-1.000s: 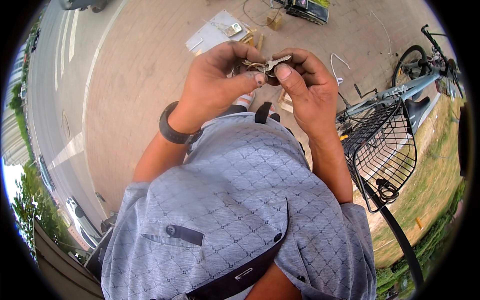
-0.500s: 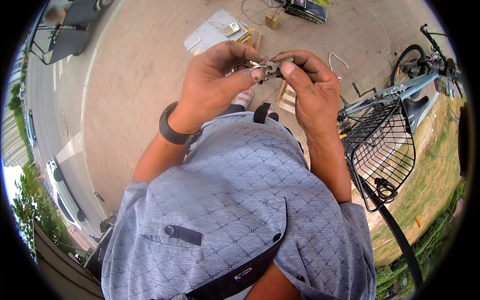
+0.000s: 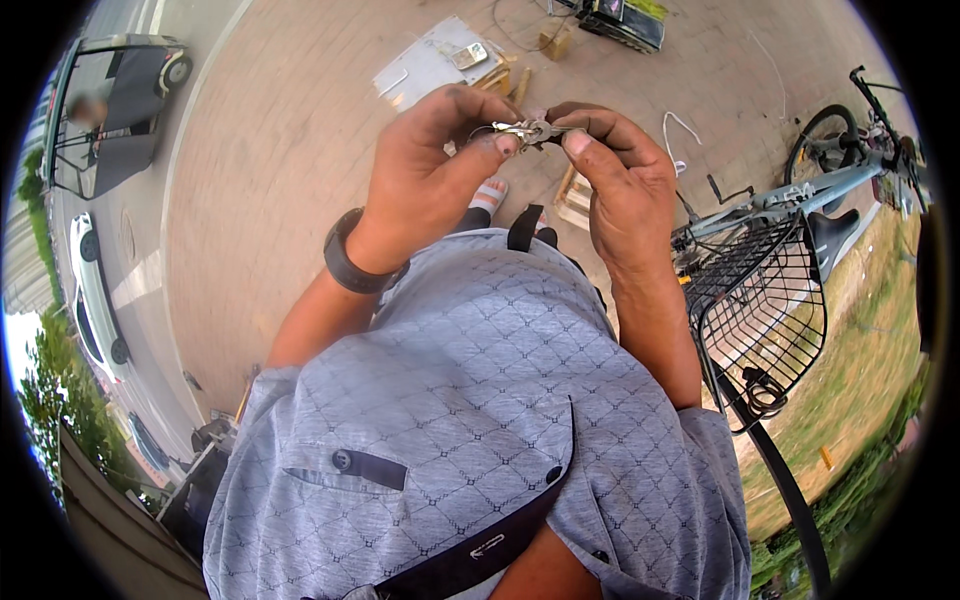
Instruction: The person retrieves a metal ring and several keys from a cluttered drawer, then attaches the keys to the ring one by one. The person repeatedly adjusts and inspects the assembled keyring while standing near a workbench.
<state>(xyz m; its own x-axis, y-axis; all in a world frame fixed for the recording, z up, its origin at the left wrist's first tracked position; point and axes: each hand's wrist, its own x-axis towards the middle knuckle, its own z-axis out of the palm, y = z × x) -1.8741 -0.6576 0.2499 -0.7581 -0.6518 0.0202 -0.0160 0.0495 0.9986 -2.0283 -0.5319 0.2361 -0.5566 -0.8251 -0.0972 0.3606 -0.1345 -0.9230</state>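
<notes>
A small bunch of metal keys on a ring (image 3: 538, 131) is held up in front of me, between my two hands. My left hand (image 3: 425, 175) pinches the ring side of the bunch between thumb and curled fingers. My right hand (image 3: 630, 175) grips one key of the bunch, thumb on top and fingers folded behind; that key shows nearly edge-on. The fingertips hide part of the bunch. Both hands have dark smudges, and a black band (image 3: 352, 252) sits round my left wrist.
Beyond my hands, a grey board (image 3: 425, 75) carries a small pale device (image 3: 468, 55). A wooden stool (image 3: 574, 195) stands below my right hand. At right is a bicycle (image 3: 770, 195) with a black wire basket (image 3: 765, 315); a road with vehicles runs at left.
The keys have tilted, so the right-hand key now looks thinner. Both hands stay about where they were. At left, the white car and the covered vehicle appear in different places.
</notes>
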